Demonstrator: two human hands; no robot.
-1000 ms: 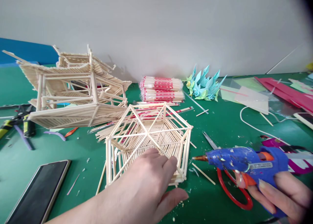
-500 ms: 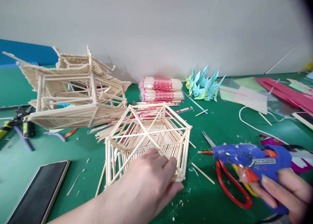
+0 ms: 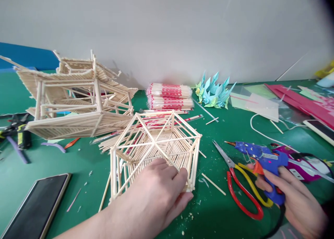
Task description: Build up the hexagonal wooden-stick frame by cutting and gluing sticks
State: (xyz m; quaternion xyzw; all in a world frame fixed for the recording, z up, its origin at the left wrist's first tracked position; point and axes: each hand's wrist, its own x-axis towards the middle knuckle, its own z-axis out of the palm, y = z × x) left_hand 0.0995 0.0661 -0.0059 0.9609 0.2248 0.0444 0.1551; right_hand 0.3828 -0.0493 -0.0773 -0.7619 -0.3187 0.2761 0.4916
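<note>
Left hand is curled over the near right side of the stick frame, gripping it, though some fingertips are hidden. The frame's mid-tabletop, right of the phone. Right hand has the blue glue gun, nozzle pointing left, near the scissors.
</note>
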